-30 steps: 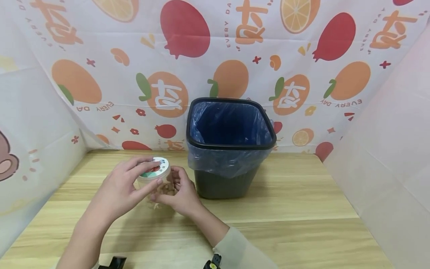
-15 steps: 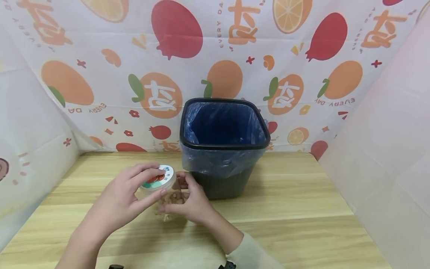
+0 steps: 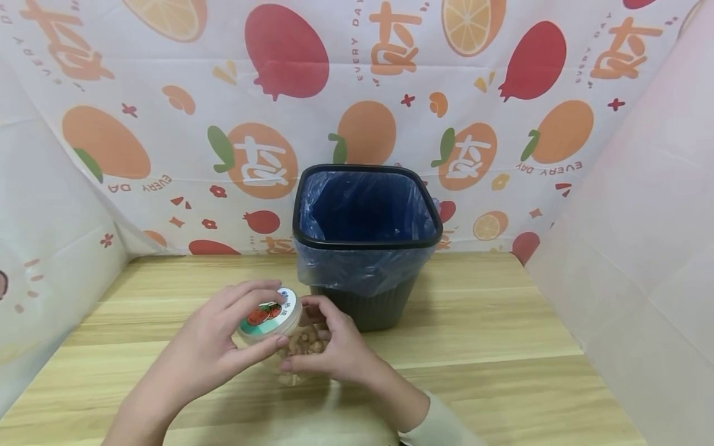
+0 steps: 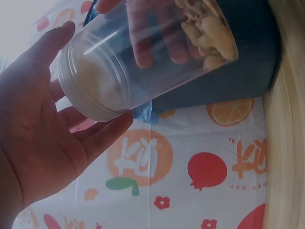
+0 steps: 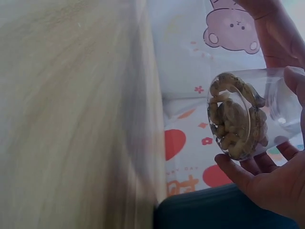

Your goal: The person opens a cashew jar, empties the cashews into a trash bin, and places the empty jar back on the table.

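A clear plastic jar (image 4: 159, 78) hangs tilted above the table, its base visible in the right wrist view. Tan nut-like pieces (image 5: 231, 117) are gathered at the bottom end. On top sits a round lid (image 3: 269, 314) with a white, green and red label. My left hand (image 3: 206, 350) grips this lid, fingers over its top and thumb at its edge. Around the jar's body curl the fingers and thumb of my right hand (image 3: 350, 347).
Just behind the right hand stands a dark trash bin (image 3: 368, 245), lined with a blue plastic bag (image 3: 362, 272) folded over its rim. The wooden table (image 3: 491, 371) ends at a fruit-printed cloth (image 3: 312, 130) behind and pale cloth at the sides.
Both hands have brought the jar nearer to me and slightly right, still holding its lid and body. The jar leans more, and more of the lid's label shows. The head view has shifted slightly.
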Action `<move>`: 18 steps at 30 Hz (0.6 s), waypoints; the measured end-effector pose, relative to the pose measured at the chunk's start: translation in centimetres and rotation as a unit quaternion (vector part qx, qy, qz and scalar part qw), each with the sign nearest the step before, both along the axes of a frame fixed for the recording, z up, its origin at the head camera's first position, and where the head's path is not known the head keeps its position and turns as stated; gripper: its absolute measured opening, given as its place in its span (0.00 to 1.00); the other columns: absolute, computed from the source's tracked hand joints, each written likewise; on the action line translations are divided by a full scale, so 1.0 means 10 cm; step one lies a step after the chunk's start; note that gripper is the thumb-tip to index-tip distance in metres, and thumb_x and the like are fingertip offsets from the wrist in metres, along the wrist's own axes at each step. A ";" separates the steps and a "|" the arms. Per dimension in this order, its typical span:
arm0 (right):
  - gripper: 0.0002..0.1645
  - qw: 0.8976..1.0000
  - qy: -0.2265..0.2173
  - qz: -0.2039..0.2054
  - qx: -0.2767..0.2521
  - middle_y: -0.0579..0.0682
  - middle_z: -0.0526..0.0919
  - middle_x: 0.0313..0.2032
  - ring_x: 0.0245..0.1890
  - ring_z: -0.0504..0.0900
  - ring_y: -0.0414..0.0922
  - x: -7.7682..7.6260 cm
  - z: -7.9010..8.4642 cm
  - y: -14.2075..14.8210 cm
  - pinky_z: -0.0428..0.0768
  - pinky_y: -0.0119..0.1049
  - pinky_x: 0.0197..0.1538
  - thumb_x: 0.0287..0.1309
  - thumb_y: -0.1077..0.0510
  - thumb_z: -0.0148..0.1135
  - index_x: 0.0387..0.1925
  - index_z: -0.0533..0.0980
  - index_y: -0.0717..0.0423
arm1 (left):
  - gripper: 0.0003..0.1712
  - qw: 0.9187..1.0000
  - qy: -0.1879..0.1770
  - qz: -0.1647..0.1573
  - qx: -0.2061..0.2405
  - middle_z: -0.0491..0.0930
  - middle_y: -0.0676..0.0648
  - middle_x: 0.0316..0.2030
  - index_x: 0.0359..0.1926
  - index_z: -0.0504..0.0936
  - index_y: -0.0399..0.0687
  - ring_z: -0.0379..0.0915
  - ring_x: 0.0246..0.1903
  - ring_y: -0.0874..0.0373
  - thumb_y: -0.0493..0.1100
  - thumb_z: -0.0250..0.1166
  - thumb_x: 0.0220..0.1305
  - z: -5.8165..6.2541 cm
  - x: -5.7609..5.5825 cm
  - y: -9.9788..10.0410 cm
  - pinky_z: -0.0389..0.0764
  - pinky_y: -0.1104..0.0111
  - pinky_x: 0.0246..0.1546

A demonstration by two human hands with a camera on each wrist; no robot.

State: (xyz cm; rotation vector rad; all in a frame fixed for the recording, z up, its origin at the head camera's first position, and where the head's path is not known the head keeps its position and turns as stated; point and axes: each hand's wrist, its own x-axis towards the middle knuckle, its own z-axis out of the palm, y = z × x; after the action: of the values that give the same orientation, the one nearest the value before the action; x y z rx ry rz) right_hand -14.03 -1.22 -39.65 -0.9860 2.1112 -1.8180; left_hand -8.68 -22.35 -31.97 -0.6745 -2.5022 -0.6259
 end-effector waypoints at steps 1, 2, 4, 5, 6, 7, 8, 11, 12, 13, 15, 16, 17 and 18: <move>0.49 1.000 0.006 0.001 0.003 0.39 0.77 0.56 0.56 0.76 0.38 0.00 0.01 0.03 0.80 0.34 0.56 0.43 0.57 0.82 0.65 0.66 0.34 | 0.31 1.000 0.001 -0.005 0.000 0.76 0.60 0.59 0.55 0.80 0.68 0.75 0.56 0.62 0.56 0.79 0.49 0.00 0.00 0.01 0.74 0.82 0.53; 0.49 1.000 0.010 0.001 0.005 0.38 0.77 0.56 0.57 0.76 0.38 0.01 0.02 0.05 0.80 0.34 0.57 0.43 0.56 0.82 0.64 0.66 0.33 | 0.32 1.000 0.000 -0.010 0.000 0.76 0.60 0.60 0.56 0.80 0.68 0.74 0.57 0.62 0.56 0.79 0.49 0.00 0.01 0.03 0.73 0.82 0.54; 0.49 1.000 0.023 0.006 0.011 0.38 0.77 0.56 0.57 0.76 0.38 0.01 0.04 0.10 0.80 0.35 0.56 0.43 0.56 0.82 0.65 0.66 0.34 | 0.34 1.000 0.001 -0.021 0.003 0.75 0.60 0.61 0.59 0.79 0.69 0.73 0.59 0.61 0.56 0.79 0.49 0.00 0.02 0.05 0.71 0.82 0.57; 0.49 0.999 0.030 0.009 0.016 0.38 0.77 0.57 0.57 0.75 0.38 0.01 0.05 0.12 0.80 0.35 0.56 0.43 0.55 0.82 0.65 0.65 0.35 | 0.35 1.000 0.001 -0.026 0.006 0.74 0.59 0.62 0.60 0.79 0.68 0.73 0.59 0.60 0.55 0.79 0.49 -0.01 0.03 0.06 0.70 0.81 0.57; 0.49 0.999 0.032 0.013 0.020 0.38 0.77 0.57 0.57 0.75 0.38 0.01 0.07 0.14 0.80 0.35 0.56 0.43 0.55 0.82 0.65 0.65 0.35 | 0.35 0.999 0.001 -0.031 0.008 0.74 0.59 0.62 0.60 0.79 0.68 0.72 0.60 0.60 0.55 0.79 0.49 -0.01 0.03 0.07 0.70 0.81 0.58; 0.49 0.999 0.035 0.016 0.027 0.38 0.77 0.57 0.57 0.75 0.38 0.00 0.08 0.16 0.80 0.35 0.56 0.43 0.55 0.82 0.65 0.65 0.35 | 0.36 0.999 0.000 -0.035 0.011 0.74 0.59 0.63 0.61 0.78 0.68 0.72 0.60 0.60 0.55 0.79 0.49 -0.01 0.04 0.08 0.69 0.81 0.58; 0.49 0.999 0.038 0.019 0.032 0.38 0.77 0.57 0.57 0.75 0.38 0.00 0.09 0.18 0.80 0.35 0.55 0.44 0.55 0.82 0.65 0.65 0.35 | 0.36 0.999 -0.001 -0.041 0.014 0.73 0.58 0.63 0.62 0.78 0.67 0.71 0.61 0.60 0.54 0.79 0.50 -0.02 0.04 0.09 0.69 0.81 0.58; 0.49 0.997 0.046 0.032 0.050 0.39 0.76 0.58 0.57 0.76 0.39 0.00 0.14 0.25 0.80 0.35 0.56 0.43 0.54 0.82 0.65 0.65 0.36 | 0.37 0.998 0.000 -0.059 0.022 0.72 0.58 0.64 0.63 0.77 0.65 0.70 0.61 0.59 0.54 0.79 0.50 -0.02 0.06 0.13 0.68 0.81 0.58; 0.49 0.997 0.048 0.034 0.054 0.39 0.76 0.58 0.57 0.76 0.38 0.00 0.16 0.27 0.80 0.35 0.56 0.43 0.54 0.82 0.65 0.65 0.36 | 0.38 0.998 0.002 -0.063 0.023 0.72 0.58 0.65 0.64 0.77 0.64 0.70 0.61 0.60 0.54 0.79 0.51 -0.02 0.07 0.14 0.68 0.81 0.58; 0.49 0.996 0.052 0.037 0.057 0.39 0.76 0.58 0.57 0.76 0.38 0.00 0.17 0.29 0.80 0.35 0.56 0.43 0.54 0.82 0.65 0.65 0.36 | 0.38 0.997 0.007 -0.069 0.025 0.72 0.58 0.65 0.64 0.77 0.64 0.70 0.61 0.59 0.54 0.79 0.50 -0.01 0.07 0.15 0.69 0.81 0.58; 0.50 0.995 0.064 0.041 0.060 0.39 0.77 0.58 0.57 0.76 0.38 0.00 0.19 0.33 0.80 0.36 0.57 0.42 0.53 0.82 0.65 0.65 0.37 | 0.38 0.997 0.015 -0.077 0.025 0.72 0.57 0.65 0.64 0.77 0.63 0.70 0.61 0.59 0.54 0.79 0.50 -0.01 0.08 0.18 0.69 0.81 0.58; 0.50 0.995 0.066 0.041 0.063 0.39 0.77 0.57 0.57 0.77 0.38 0.00 0.20 0.35 0.80 0.36 0.57 0.42 0.53 0.83 0.65 0.65 0.36 | 0.39 0.997 0.017 -0.078 0.025 0.72 0.58 0.65 0.64 0.77 0.63 0.69 0.61 0.60 0.54 0.79 0.50 -0.01 0.09 0.19 0.68 0.81 0.58; 0.50 0.994 0.071 0.041 0.066 0.38 0.77 0.57 0.57 0.77 0.37 0.01 0.21 0.37 0.80 0.36 0.57 0.42 0.52 0.83 0.65 0.65 0.35 | 0.39 0.996 0.019 -0.080 0.026 0.72 0.58 0.65 0.64 0.77 0.64 0.69 0.61 0.60 0.53 0.79 0.49 0.00 0.09 0.20 0.68 0.81 0.58; 0.51 0.994 0.076 0.040 0.068 0.38 0.77 0.57 0.57 0.77 0.37 0.01 0.22 0.39 0.80 0.36 0.58 0.41 0.52 0.83 0.65 0.65 0.34 | 0.40 0.996 0.023 -0.083 0.026 0.72 0.58 0.65 0.64 0.77 0.63 0.69 0.61 0.60 0.53 0.80 0.48 0.00 0.10 0.22 0.69 0.81 0.58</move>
State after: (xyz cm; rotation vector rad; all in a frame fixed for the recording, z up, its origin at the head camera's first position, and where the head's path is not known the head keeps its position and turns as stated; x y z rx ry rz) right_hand -13.93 2.65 -37.47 -1.1893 2.2138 -1.5844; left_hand -7.69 -20.20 -31.93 -0.8725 -2.3958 -0.7234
